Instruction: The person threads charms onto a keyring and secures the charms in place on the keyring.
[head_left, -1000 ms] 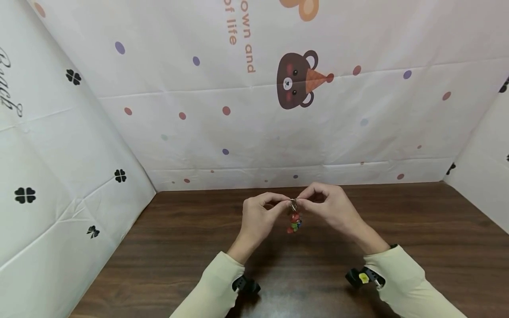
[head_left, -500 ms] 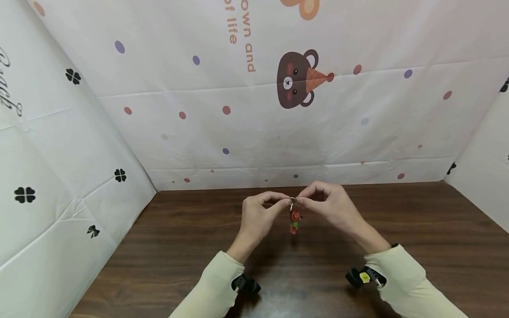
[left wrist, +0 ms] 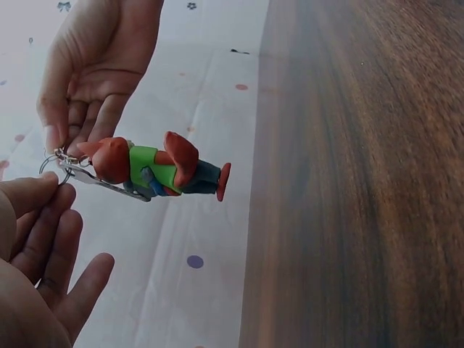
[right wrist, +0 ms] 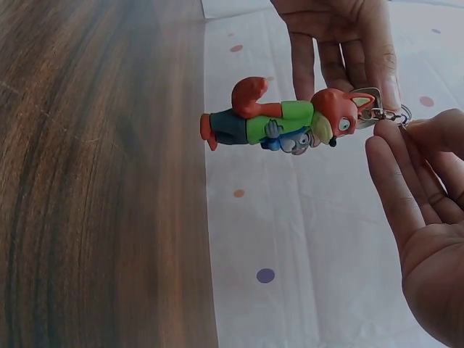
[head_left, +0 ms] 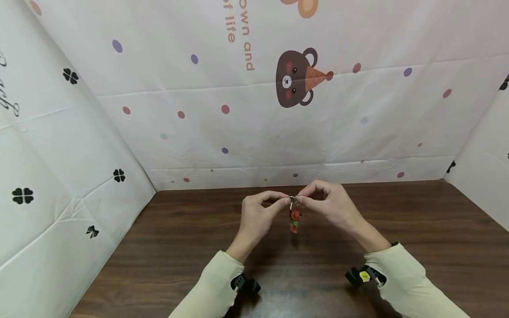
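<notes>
A fox figure keychain (head_left: 294, 217) hangs in the air between the two hands, above the table. The fox (right wrist: 290, 119) has a red-orange head and tail, a green top and dark trousers, and holds a small blue-and-grey figure. Thumb and index finger of my left hand (head_left: 257, 216) pinch the metal split ring (left wrist: 48, 165) at its top. My right hand (head_left: 332, 206) pinches the ring end from the other side, by the short chain (right wrist: 388, 114). Beside the fox hangs a slim metal piece (left wrist: 116, 187), its kind unclear. Fingertips partly cover the ring.
The dark wooden table (head_left: 179, 247) lies under both hands. A white cloth with printed dots and a bear (head_left: 294, 79) rises behind it, and another with black clovers (head_left: 24, 195) stands at the left. Each wrist wears a black strapped device (head_left: 245, 284).
The fox figure has turned and swung in, from a side-on pose to hanging straighter. Both hands keep their pinch and have hardly moved.
</notes>
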Demonstrator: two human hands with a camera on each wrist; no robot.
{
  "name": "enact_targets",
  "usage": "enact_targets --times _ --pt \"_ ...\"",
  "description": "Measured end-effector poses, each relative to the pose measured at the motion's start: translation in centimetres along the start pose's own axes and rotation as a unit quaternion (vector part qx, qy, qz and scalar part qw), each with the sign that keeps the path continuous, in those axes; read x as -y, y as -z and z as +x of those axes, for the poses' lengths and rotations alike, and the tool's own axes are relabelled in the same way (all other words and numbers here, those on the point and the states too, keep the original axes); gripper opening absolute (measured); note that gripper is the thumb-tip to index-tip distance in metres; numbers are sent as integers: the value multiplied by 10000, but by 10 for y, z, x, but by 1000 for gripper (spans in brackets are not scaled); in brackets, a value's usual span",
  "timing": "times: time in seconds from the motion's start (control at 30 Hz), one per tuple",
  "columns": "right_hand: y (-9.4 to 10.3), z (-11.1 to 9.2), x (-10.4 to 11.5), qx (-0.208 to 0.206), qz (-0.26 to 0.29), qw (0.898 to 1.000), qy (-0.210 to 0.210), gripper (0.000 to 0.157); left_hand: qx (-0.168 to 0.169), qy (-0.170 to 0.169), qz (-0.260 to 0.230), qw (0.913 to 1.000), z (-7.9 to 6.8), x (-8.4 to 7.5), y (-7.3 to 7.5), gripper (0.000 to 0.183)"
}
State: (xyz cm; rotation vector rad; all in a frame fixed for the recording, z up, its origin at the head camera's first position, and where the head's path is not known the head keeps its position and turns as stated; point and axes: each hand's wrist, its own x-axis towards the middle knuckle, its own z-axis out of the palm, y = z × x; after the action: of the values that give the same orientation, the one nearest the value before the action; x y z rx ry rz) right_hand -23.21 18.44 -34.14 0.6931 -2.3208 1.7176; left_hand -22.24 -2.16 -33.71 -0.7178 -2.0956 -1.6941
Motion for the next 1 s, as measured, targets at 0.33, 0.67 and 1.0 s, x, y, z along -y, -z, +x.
enact_targets --times 0.33,0.67,1.0 --pt "0 0 0 73 141 9999 31 11 38 43 -68 10000 -1 0 1 9" --pt "0 -1 1 52 241 9997 -19 9 47 119 -158 9998 0 1 0 9" --pt "1 0 -1 55 292 9996 -31 11 49 218 -191 9996 0 1 0 10"
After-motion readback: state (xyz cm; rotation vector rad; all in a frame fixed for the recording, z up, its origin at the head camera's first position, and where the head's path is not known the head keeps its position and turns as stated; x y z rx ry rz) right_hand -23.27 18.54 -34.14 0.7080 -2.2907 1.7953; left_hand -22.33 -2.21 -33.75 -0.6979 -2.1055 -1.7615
